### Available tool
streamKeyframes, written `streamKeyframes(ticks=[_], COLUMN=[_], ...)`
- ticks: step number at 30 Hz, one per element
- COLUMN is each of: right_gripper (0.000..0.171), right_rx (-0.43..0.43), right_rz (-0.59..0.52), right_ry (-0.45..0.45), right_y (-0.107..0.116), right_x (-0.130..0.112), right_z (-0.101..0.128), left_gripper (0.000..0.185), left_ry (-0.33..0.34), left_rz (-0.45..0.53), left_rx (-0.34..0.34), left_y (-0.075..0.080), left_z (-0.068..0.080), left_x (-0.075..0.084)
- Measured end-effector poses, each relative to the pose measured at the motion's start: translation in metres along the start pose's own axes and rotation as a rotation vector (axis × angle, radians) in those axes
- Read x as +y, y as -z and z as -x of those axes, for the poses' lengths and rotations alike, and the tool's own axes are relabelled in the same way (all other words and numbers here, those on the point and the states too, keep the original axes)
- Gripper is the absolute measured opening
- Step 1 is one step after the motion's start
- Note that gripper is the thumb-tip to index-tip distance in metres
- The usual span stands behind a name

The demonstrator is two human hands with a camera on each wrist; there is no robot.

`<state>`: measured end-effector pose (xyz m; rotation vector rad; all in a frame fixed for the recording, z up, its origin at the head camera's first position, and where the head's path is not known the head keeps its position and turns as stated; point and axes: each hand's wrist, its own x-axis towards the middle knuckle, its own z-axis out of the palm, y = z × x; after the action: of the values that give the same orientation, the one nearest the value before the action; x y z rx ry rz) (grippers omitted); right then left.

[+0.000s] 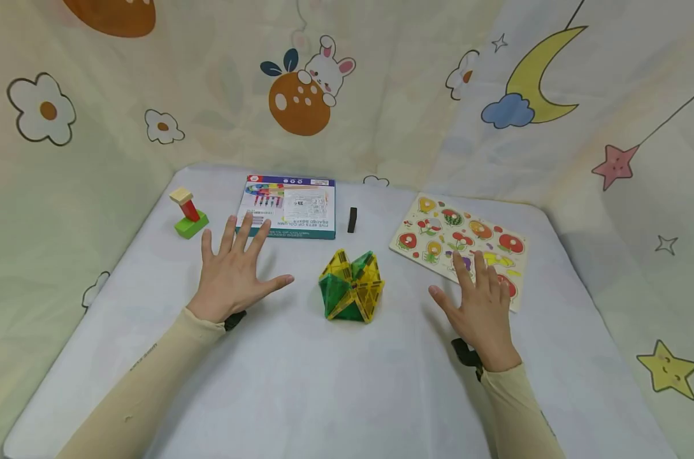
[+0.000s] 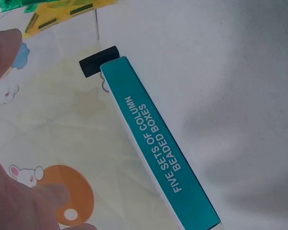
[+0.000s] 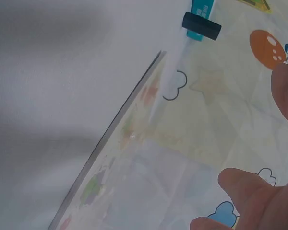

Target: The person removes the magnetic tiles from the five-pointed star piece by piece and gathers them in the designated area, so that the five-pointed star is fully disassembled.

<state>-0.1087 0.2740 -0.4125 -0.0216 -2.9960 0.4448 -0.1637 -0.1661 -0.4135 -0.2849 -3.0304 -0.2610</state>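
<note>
My left hand (image 1: 229, 278) hovers with spread fingers over the left of the table, near the front of a flat boxed set (image 1: 289, 207). Its teal side, lettered "Five sets of column beaded boxes", shows in the left wrist view. My right hand (image 1: 483, 310) is spread too, its fingertips overlapping a fruit puzzle board (image 1: 418, 233) in the head view. Neither hand holds anything. Between them sits a green and yellow shape of translucent magnetic tiles (image 1: 351, 287). A small black block (image 1: 352, 220) stands behind it, beside the box.
At the back left, a green block (image 1: 192, 224) carries a tilted red block (image 1: 189, 210) with a pale wooden piece (image 1: 181, 195) on top. A white cloth covers the table (image 1: 347, 395). Printed curtains (image 1: 404, 95) rise behind it and along both sides.
</note>
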Motion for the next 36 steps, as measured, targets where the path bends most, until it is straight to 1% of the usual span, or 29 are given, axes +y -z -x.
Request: streamKeyframes(ticks=[8, 13, 16, 18, 20, 23, 25, 27, 29, 31, 33, 36], right_gripper=[0.091, 0.091, 0.089, 0.086, 0.081, 0.069, 0.060, 0.052, 0.046, 0.040, 0.034, 0.025], right_rx=[-0.001, -0.024, -0.037, -0.044, -0.060, -0.100, -0.124, -0.128, -0.115, -0.084, -0.050, -0.002], right_rz=[0.005, -0.013, -0.035, -0.056, -0.091, -0.153, -0.196, -0.234, -0.268, -0.308, -0.354, -0.418], right_ry=[0.000, -0.008, -0.016, -0.015, -0.015, -0.020, -0.021, -0.008, 0.016, 0.058, 0.102, 0.163], right_y=[-0.004, -0.008, -0.011, -0.013, -0.015, -0.018, -0.020, -0.023, -0.025, -0.029, -0.031, -0.036], right_x=[0.000, -0.004, -0.007, -0.010, -0.012, -0.017, -0.020, -0.025, -0.031, -0.039, -0.048, -0.061], right_z=[0.002, 0.002, 0.004, 0.005, 0.006, 0.007, 0.008, 0.009, 0.010, 0.011, 0.011, 0.013], left_gripper=[0.116, 0.117, 0.116, 0.114, 0.110, 0.105, 0.098, 0.090, 0.082, 0.079, 0.081, 0.086], left_ry=[-0.004, -0.013, -0.039, -0.068, -0.111, -0.208, -0.302, -0.412, -0.520, -0.600, -0.641, -0.667], left_rz=[0.006, 0.026, 0.051, 0.081, 0.122, 0.195, 0.254, 0.311, 0.357, 0.374, 0.372, 0.357], left_rx=[-0.008, 0.001, 0.005, 0.011, 0.010, 0.015, 0.024, 0.038, 0.058, 0.078, 0.090, 0.082], left_y=[-0.004, -0.009, -0.012, -0.013, -0.014, -0.016, -0.019, -0.022, -0.026, -0.029, -0.031, -0.030], left_z=[0.002, 0.001, 0.000, -0.001, -0.001, -0.001, -0.001, -0.001, -0.001, -0.002, -0.003, -0.008], left_x=[-0.001, 0.000, 0.002, 0.005, 0.009, 0.017, 0.023, 0.029, 0.036, 0.042, 0.048, 0.057])
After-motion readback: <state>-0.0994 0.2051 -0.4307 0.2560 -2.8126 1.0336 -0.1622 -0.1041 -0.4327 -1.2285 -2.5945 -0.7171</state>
